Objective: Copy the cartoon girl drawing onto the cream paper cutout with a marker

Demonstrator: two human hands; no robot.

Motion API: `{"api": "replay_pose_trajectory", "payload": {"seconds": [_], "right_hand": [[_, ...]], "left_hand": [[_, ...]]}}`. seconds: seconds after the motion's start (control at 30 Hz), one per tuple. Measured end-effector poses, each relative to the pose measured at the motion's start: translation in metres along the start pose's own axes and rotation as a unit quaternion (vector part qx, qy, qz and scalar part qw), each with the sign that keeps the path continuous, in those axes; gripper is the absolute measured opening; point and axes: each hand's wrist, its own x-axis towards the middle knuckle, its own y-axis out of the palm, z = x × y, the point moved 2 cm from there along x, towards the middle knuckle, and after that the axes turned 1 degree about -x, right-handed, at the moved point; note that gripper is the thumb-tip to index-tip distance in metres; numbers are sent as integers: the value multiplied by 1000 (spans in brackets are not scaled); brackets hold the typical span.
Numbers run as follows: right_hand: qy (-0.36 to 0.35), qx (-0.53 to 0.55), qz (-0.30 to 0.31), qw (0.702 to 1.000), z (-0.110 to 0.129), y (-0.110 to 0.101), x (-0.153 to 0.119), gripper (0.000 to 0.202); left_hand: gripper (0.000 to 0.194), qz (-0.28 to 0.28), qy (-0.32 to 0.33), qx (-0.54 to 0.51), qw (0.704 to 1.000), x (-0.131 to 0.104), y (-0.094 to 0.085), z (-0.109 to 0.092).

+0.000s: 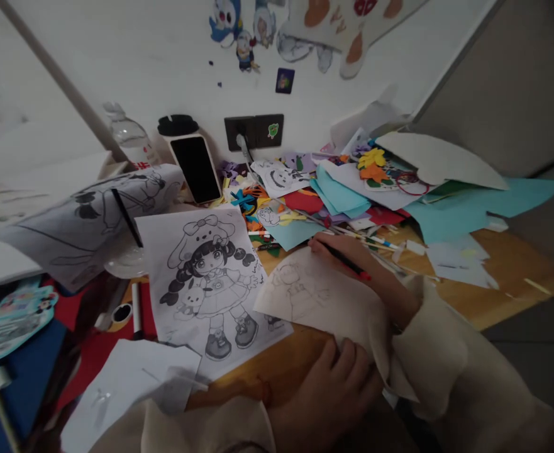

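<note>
My right hand (359,255) grips a slim black pen (345,258) with a red end, held slanted over a sheet of drawing paper (347,302). Faint lines of a small figure show on that sheet, and its edge near my right wrist curls up. At the sheet's lower edge rests my left hand (331,387), fingers loosely bent and a little apart, holding nothing that I can see. Just left of the sheet lies a black-and-white picture (213,286) of a girl with braids and a dog-eared hat, partly overlapped by the sheet.
Colourful paper scraps (300,201) pile up along the wall, with turquoise paper (465,211) at right. A phone (195,168) leans on a lidded cup (177,126) near a plastic bottle (130,135). A folded drawing (102,220) and white paper (130,384) lie at left.
</note>
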Motion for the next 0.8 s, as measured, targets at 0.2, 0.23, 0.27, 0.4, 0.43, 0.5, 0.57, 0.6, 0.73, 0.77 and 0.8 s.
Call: {"api": "replay_pose_trajectory", "payload": {"seconds": [0.2, 0.23, 0.27, 0.4, 0.43, 0.5, 0.57, 0.6, 0.73, 0.77, 0.8], "right_hand": [[-29, 21, -7, 999, -9, 14, 3, 23], [-31, 30, -8, 999, -9, 15, 2, 21], [-37, 40, -9, 998, -8, 16, 2, 19], [-88, 100, 17, 991, 3, 14, -4, 15], [-103, 115, 28, 988, 8, 13, -6, 16], [-128, 149, 47, 979, 18, 11, -11, 18], [-146, 179, 64, 971, 27, 11, -15, 19], [-153, 187, 74, 968, 32, 12, -16, 19], [-171, 168, 84, 967, 44, 17, -16, 17], [-171, 169, 77, 968, 46, 17, -15, 18], [-171, 174, 73, 967, 47, 17, -13, 18]], "left_hand": [[35, -16, 14, -6, 1000, 1, 2, 0], [36, -20, 21, -10, 1000, 1, 3, 0], [36, -25, 27, -14, 999, 1, 5, -1], [36, -42, 38, -25, 998, 0, 6, -4], [36, -44, 44, -27, 998, 0, 4, -3], [36, -46, 63, -27, 997, 1, 0, -2], [37, -46, 84, -23, 995, 0, -5, 0], [37, -46, 94, -20, 994, 0, -7, 0], [38, -10, 80, -4, 997, -1, -7, -1], [39, 2, 66, 2, 998, -1, -6, -1], [39, 10, 53, 6, 999, -1, -4, -2]]}}
